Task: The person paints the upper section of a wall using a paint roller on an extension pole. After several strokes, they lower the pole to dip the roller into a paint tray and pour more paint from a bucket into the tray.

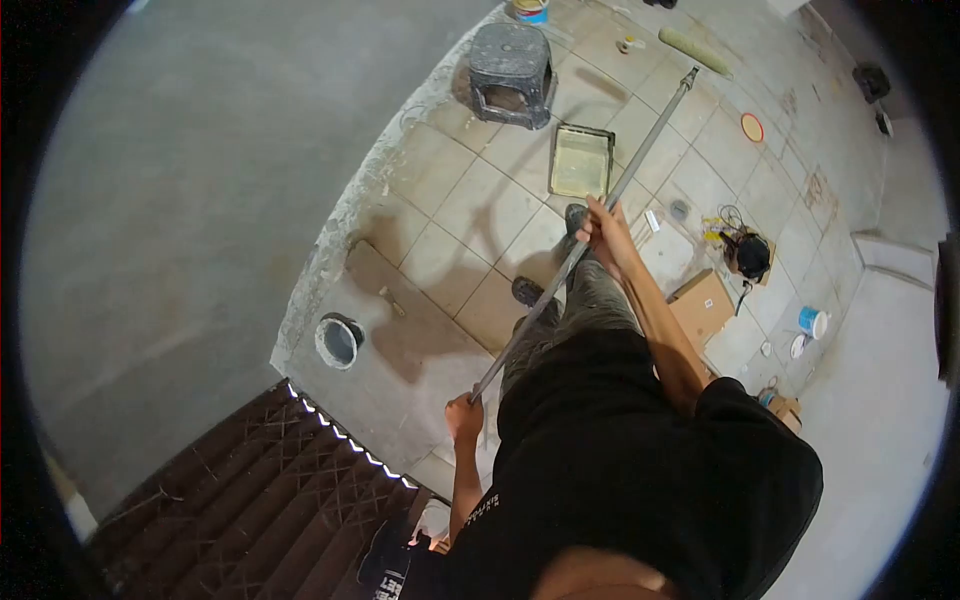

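A long grey pole point(645, 148) runs diagonally across the view, with a pale green paint roller point(694, 50) at its far upper end. Around its lower end my left hand point(464, 418) is closed. Farther up the pole, my right hand point(604, 228) grips it with wrapped fingers, above my legs and shoes. Just beyond my right hand, a paint tray point(582, 162) with pale yellowish paint lies on the tiled floor. The roller is apart from the tray, farther away.
A dark, paint-spattered stool point(511, 66) stands by the grey wall at upper left. A bucket point(339, 341) and a brush point(391, 301) are at left. Cardboard point(703, 308), a black container point(748, 256) and a blue-white tub point(813, 321) lie right. A dark folding gate point(245, 500) is at lower left.
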{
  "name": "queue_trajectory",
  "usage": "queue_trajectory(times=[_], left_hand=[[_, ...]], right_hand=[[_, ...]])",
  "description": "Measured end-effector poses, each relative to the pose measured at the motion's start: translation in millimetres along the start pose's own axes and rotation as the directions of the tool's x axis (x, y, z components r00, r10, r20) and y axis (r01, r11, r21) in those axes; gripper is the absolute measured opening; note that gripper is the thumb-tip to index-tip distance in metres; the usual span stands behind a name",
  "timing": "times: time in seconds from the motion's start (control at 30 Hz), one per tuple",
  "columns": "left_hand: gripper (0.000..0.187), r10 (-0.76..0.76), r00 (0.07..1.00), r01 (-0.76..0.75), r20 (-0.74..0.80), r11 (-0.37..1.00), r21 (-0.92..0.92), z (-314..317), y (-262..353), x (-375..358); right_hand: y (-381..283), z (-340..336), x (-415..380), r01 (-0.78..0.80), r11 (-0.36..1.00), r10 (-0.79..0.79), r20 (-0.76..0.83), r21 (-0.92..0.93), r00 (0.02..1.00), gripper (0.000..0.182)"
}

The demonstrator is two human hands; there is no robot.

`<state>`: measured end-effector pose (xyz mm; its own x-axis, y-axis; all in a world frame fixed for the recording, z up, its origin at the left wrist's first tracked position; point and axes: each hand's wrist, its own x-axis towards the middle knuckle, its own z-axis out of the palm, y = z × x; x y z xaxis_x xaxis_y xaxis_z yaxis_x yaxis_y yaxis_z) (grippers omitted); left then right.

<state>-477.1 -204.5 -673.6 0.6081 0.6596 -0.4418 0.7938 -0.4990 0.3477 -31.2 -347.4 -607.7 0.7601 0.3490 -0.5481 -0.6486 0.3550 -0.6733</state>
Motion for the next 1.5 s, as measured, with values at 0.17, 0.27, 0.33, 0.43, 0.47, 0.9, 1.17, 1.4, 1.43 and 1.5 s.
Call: queue_trajectory(times=[0.17,0.27,0.33,0.43,0.47,0.9,1.17,1.4,1.43,1.5], left_hand=[[0.051,-0.071,0.989,0.063,0.132,0.996,0.058,-23.1,1.2,-20.8],[0.045,-0.054,0.983,0.046,0.174,0.998,0.049,-37.2,8.2,-36.1],[0.04,-0.061,0.981,0.049,0.186,0.997,0.066,-50.8,22.8,-43.1],[0.035,-0.121,0.97,0.093,0.209,0.986,0.14,-82.0,51.3,-52.2],[0.035,-0.13,0.968,0.091,0.215,0.979,0.181,-89.3,57.9,-54.3],[0.038,-0.423,0.857,0.322,0.294,0.886,0.333,-125.8,86.2,-110.5],[0.044,-0.494,0.784,0.404,0.377,0.866,0.294,-102.0,107.4,-110.2],[0.049,-0.432,0.768,0.413,0.472,0.899,0.15,-79.5,114.9,-117.2],[0.049,-0.408,0.755,0.402,0.513,0.907,0.13,-78.3,114.5,-120.5],[0.048,-0.352,0.729,0.376,0.587,0.923,0.086,-74.2,111.0,-134.0]], right_hand=[[26.4,-43.3,8.2,-0.115,0.986,0.124,-0.072,0.117,0.99,0.024],[34.1,-58.8,14.0,-0.176,0.972,0.192,-0.086,0.158,0.978,0.024],[40.1,-67.7,17.6,-0.217,0.961,0.237,-0.107,0.171,0.966,0.025],[55.9,-75.2,24.7,-0.274,0.944,0.3,-0.129,0.186,0.945,0.024],[65.1,-79.7,28.2,-0.29,0.933,0.317,-0.107,0.212,0.942,0.023],[189.1,-109.1,30.0,-0.53,0.794,0.556,-0.004,0.297,0.831,0.021],[241.6,-143.9,51.5,-0.549,0.785,0.58,-0.029,0.289,0.814,0.029],[280.8,-191.2,58.7,-0.612,0.708,0.659,-0.019,0.352,0.752,0.033],[278.6,-192.8,56.2,-0.613,0.7,0.667,-0.027,0.367,0.745,0.033],[274.7,-198.9,58.2,-0.607,0.697,0.672,-0.05,0.382,0.739,0.033]])
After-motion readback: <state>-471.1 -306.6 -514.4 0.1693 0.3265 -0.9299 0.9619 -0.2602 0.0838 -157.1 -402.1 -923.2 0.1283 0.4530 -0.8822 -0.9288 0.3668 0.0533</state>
